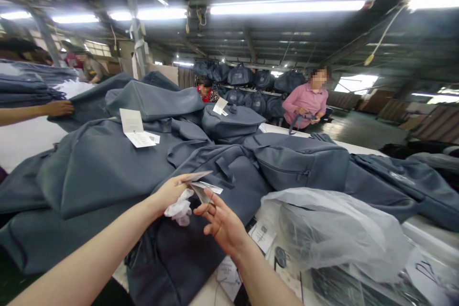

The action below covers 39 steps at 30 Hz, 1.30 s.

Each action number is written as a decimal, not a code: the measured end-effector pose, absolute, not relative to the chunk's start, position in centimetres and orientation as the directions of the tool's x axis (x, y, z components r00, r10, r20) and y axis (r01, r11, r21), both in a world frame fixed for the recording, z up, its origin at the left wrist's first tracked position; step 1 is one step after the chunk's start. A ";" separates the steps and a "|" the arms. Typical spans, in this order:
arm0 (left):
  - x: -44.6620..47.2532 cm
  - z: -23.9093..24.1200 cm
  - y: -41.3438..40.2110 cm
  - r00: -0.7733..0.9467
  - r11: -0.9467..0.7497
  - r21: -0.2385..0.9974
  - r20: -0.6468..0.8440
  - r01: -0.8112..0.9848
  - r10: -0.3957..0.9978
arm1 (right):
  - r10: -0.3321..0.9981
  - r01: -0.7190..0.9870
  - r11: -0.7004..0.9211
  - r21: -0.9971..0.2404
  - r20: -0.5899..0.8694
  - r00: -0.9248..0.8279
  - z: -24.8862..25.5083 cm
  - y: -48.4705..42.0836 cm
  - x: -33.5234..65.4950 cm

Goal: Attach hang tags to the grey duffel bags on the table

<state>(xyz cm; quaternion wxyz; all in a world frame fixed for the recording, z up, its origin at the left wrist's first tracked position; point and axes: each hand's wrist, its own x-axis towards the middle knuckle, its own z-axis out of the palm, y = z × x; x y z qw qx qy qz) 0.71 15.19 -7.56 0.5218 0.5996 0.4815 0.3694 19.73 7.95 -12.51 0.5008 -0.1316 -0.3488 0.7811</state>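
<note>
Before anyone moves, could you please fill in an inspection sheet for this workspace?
Surface: white table, largely covered.
Work items: grey-blue bags, piled; tags at the hands.
Clutter: clear plastic, printed labels.
Hands: left hand grips tags, crumpled white material beneath it; right hand close by, fingers partly curled.
Cables: hanging cord near the strip lights, yellow end.
Surroundings: co-worker in pink, another person's hand at far left, shelved bags.

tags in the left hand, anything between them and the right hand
Nothing visible stands between the tags and the right hand, which is right beside them. The crumpled white material hangs below the left hand, outside that gap.
</note>
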 end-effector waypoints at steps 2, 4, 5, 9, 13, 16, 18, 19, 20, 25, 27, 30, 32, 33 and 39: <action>0.5 -7.2 15.0 0.314 0.044 0.973 -0.115 0.224 0.942 | 0.866 -0.701 -0.286 -0.654 0.137 -0.481 -12.6 8.1 19.9; 0.4 -7.1 14.9 0.349 0.009 0.968 -0.099 0.251 0.932 | 0.851 -0.707 -0.338 -0.621 0.119 -0.511 -12.6 8.1 20.1; 0.4 -7.0 14.9 0.362 -0.019 0.964 -0.082 0.266 0.928 | 0.841 -0.711 -0.369 -0.599 0.110 -0.529 -12.7 8.1 20.3; 0.6 -7.4 15.0 0.369 -0.056 0.935 -0.084 0.352 0.925 | 0.819 -0.740 -0.458 -0.493 0.091 -0.567 -13.1 8.1 21.1; 0.7 -7.7 14.9 0.352 -0.073 0.910 -0.082 0.407 0.932 | 0.834 -0.771 -0.453 -0.447 0.094 -0.544 -14.0 7.8 21.8; 0.5 -7.4 14.3 0.416 -0.157 0.878 -0.052 0.453 0.908 | 0.833 -0.746 -0.412 -0.524 0.116 -0.542 -14.4 7.1 22.1; 0.3 -6.9 13.9 0.498 -0.188 0.884 -0.057 0.428 0.865 | 0.829 -0.717 -0.369 -0.591 0.140 -0.541 -14.4 6.6 22.3; 0.2 -6.7 13.8 0.530 -0.193 0.890 -0.063 0.414 0.846 | 0.831 -0.705 -0.344 -0.620 0.150 -0.536 -14.4 6.4 22.5; 0.1 -6.6 13.7 0.548 -0.195 0.890 -0.070 0.411 0.834 | 0.835 -0.694 -0.318 -0.646 0.156 -0.528 -14.3 6.2 22.7; 0.4 -6.7 13.5 0.559 -0.312 0.767 -0.072 0.561 0.826 | 0.875 -0.639 -0.170 -0.751 0.183 -0.447 -13.6 5.4 24.0; 1.3 -7.0 13.2 0.533 -0.381 0.664 -0.031 0.643 0.845 | 0.866 -0.597 -0.120 -0.793 0.211 -0.453 -13.3 4.8 24.0; 3.1 -7.8 12.5 0.419 -0.391 0.549 0.080 0.739 0.904 | 0.793 -0.510 -0.090 -0.855 0.249 -0.557 -13.3 3.6 22.9; 4.0 -8.3 12.1 0.366 -0.361 0.520 0.098 0.774 0.925 | 0.746 -0.405 -0.017 -0.914 0.258 -0.614 -13.2 2.6 21.8; 4.2 -8.5 12.0 0.364 -0.353 0.512 0.083 0.783 0.928 | 0.743 -0.316 0.066 -0.947 0.258 -0.617 -13.2 2.2 21.4; 2.9 -8.4 11.6 0.473 -0.414 0.566 0.048 0.713 0.880 | 0.844 0.420 0.526 -0.739 0.514 -0.154 -12.1 3.3 22.4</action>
